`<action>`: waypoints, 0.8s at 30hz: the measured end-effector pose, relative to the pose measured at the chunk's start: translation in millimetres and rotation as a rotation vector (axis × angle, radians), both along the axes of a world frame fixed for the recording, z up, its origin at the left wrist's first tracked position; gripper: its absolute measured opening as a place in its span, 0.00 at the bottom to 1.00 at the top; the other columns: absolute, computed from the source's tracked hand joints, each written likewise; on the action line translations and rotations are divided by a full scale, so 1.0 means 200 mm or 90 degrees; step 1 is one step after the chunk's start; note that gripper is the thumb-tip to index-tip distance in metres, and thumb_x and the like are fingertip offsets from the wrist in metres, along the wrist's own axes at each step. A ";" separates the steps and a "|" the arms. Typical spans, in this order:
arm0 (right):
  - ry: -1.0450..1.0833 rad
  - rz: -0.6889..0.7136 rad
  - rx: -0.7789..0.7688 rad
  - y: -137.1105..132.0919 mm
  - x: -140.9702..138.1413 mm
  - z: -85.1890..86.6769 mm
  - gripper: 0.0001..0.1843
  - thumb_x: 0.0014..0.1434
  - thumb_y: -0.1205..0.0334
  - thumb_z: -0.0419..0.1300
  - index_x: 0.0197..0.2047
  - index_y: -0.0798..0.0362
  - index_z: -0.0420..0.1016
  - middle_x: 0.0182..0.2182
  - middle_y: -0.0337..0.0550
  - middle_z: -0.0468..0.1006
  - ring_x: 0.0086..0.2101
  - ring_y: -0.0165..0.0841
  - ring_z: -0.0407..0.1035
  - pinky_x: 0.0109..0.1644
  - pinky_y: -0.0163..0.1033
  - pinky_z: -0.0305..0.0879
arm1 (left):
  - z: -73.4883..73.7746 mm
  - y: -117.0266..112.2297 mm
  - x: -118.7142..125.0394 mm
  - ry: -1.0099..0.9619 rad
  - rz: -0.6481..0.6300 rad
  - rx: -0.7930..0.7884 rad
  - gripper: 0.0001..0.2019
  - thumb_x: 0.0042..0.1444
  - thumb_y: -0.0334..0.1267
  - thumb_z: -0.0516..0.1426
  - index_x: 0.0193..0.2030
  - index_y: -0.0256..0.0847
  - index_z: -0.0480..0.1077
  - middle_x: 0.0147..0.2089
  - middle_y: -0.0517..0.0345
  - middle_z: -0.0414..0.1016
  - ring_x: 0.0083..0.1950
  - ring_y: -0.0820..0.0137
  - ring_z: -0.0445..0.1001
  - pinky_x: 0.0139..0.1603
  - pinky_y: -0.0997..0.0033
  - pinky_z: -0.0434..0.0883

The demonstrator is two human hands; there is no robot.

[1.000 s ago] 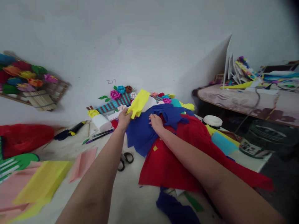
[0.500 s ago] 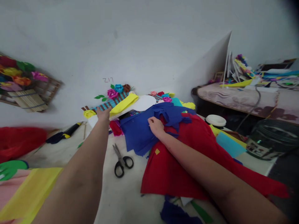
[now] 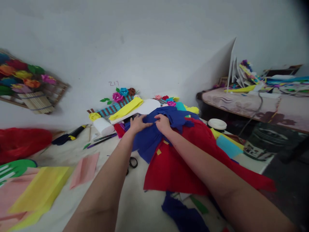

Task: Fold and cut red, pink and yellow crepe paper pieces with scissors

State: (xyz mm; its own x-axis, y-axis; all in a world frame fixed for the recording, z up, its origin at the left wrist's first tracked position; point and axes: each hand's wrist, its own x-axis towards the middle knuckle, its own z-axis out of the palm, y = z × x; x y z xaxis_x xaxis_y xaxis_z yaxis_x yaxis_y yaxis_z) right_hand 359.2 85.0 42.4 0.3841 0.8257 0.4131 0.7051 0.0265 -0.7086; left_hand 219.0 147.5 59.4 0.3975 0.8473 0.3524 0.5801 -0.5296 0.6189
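The left hand (image 3: 138, 123) and right hand (image 3: 163, 122), close together, both pinch the crumpled dark-blue paper sheet (image 3: 148, 143), which lies atop a wide red paper sheet (image 3: 173, 170) (black scissors (image 3: 132, 162) peek out beside the left forearm).

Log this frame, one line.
left hand: on blue paper | right hand: on blue paper | blue paper: over red paper | grip: unclear

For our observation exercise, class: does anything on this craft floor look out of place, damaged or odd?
Yes. The blue paper under the left hand and right hand has ragged, cut-away edges. Yellow scraps lie loose on the red sheet, and scissors sit half hidden beneath the left forearm.
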 end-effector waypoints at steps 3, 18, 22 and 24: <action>-0.063 -0.026 0.025 -0.02 0.07 0.06 0.19 0.48 0.75 0.48 0.40 0.54 0.73 0.41 0.44 0.74 0.42 0.33 0.67 0.49 0.37 0.61 | -0.02 -0.08 0.03 0.193 -0.020 0.020 0.37 0.36 0.58 0.61 0.55 0.47 0.64 0.64 0.47 0.55 0.66 0.49 0.44 0.60 0.39 0.36; -0.266 -0.016 -0.252 -0.12 0.40 0.11 0.37 0.45 0.68 0.55 0.60 0.51 0.58 0.58 0.51 0.61 0.53 0.50 0.59 0.54 0.53 0.56 | -0.10 -0.01 -0.03 0.302 0.166 0.109 0.30 0.46 0.49 0.58 0.56 0.44 0.62 0.55 0.41 0.66 0.59 0.46 0.58 0.57 0.34 0.39; -0.300 -0.044 -0.255 -0.11 0.38 0.07 0.36 0.46 0.68 0.55 0.61 0.53 0.57 0.57 0.53 0.62 0.52 0.50 0.61 0.52 0.52 0.58 | -0.07 -0.02 -0.03 0.287 0.190 0.164 0.13 0.49 0.43 0.56 0.42 0.44 0.73 0.46 0.46 0.73 0.52 0.51 0.66 0.56 0.42 0.51; -0.296 -0.080 -0.222 -0.11 0.38 0.06 0.29 0.49 0.69 0.53 0.56 0.52 0.64 0.53 0.53 0.67 0.49 0.47 0.64 0.49 0.50 0.60 | -0.04 -0.03 -0.03 0.236 0.204 0.179 0.10 0.51 0.41 0.54 0.36 0.42 0.74 0.43 0.46 0.74 0.48 0.53 0.68 0.52 0.50 0.59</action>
State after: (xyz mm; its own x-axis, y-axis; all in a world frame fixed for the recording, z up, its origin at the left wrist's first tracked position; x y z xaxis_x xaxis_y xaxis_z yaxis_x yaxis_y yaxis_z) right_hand 435.0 62.8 54.8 0.3316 0.9028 0.2739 0.9263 -0.2565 -0.2760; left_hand 212.6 141.2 52.3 0.2766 0.8398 0.4672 0.8907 -0.4066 0.2035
